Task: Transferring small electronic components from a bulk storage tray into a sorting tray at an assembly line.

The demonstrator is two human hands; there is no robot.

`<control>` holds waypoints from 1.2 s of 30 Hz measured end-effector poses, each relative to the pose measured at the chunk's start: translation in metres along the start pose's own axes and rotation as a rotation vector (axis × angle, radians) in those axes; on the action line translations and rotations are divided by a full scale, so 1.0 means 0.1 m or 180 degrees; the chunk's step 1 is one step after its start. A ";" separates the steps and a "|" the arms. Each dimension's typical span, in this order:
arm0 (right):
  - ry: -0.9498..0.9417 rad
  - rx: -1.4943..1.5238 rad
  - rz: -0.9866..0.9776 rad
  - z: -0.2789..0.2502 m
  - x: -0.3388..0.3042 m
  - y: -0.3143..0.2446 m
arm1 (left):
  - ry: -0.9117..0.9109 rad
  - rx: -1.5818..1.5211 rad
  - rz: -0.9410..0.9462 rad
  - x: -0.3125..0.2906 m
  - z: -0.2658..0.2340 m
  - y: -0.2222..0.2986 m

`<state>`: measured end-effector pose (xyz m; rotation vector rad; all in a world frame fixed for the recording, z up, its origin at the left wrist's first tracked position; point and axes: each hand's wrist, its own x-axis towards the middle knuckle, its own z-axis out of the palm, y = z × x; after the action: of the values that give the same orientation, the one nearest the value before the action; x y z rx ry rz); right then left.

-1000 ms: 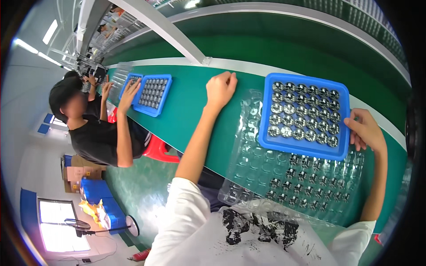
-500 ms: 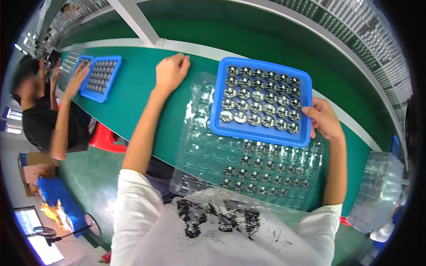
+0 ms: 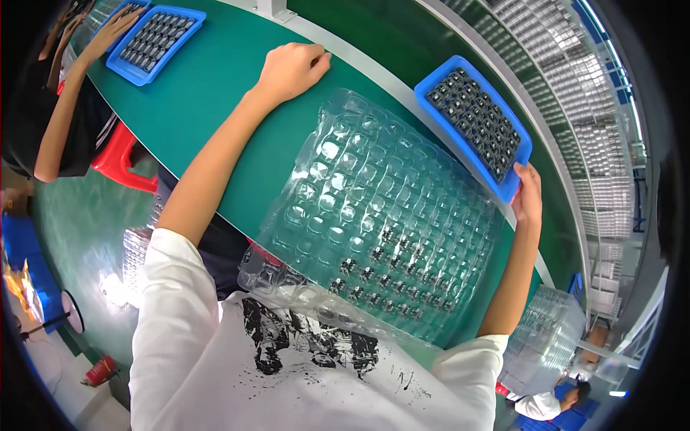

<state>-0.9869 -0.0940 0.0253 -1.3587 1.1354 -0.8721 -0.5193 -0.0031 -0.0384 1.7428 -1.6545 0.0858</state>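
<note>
Green bench (image 3: pixel 215 93): two blue trays (right hand (image 3: pixel 527 197) grips one (image 3: pixel 474 126))

You have two blue trays of small dark parts on the green table (image 3: pixel 215 93): one blue tray (image 3: pixel 474 122) at its far edge, the other blue tray (image 3: pixel 154 39) toward the far left corner. One clear blister tray (image 3: pixel 374 208) lies at the near edge. One stack of clear trays (image 3: pixel 543 345) stands at the right end.

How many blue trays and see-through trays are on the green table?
Blue trays: 2, one held by the right hand, one under a co-worker's hand
Clear blister trays on the table: 1
Total: 3
The left hand rests on the green table.
</note>
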 end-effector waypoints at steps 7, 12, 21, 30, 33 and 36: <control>-0.0144 -0.0128 0.0064 -0.13 0.65 0.10 | -0.0047 -0.0131 -0.0110 -0.03 -0.06 -0.01; -0.0415 -0.0198 0.0289 -0.08 0.90 0.23 | -0.0088 -0.0130 -0.0107 -0.03 -0.05 -0.04; -0.0391 -0.0248 0.0795 -0.02 1.00 0.28 | 0.0177 -0.0043 0.0010 -0.03 0.07 -0.07; -0.0829 -0.0443 0.1062 -0.40 1.12 0.35 | 0.0391 -0.0711 -0.0243 -0.06 0.16 0.01; -0.0286 -0.0938 0.1163 -0.26 1.12 0.26 | 0.0645 -0.1047 -0.0474 -0.17 0.11 -0.08; -0.0026 -0.1009 0.0927 -0.44 1.05 0.29 | 0.0759 -0.1585 -0.0774 -0.27 0.06 -0.07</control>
<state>-1.0046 -0.2046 -0.0088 -1.4001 1.4673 -0.4894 -0.5204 0.0158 -0.0590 1.4675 -1.1593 -0.2081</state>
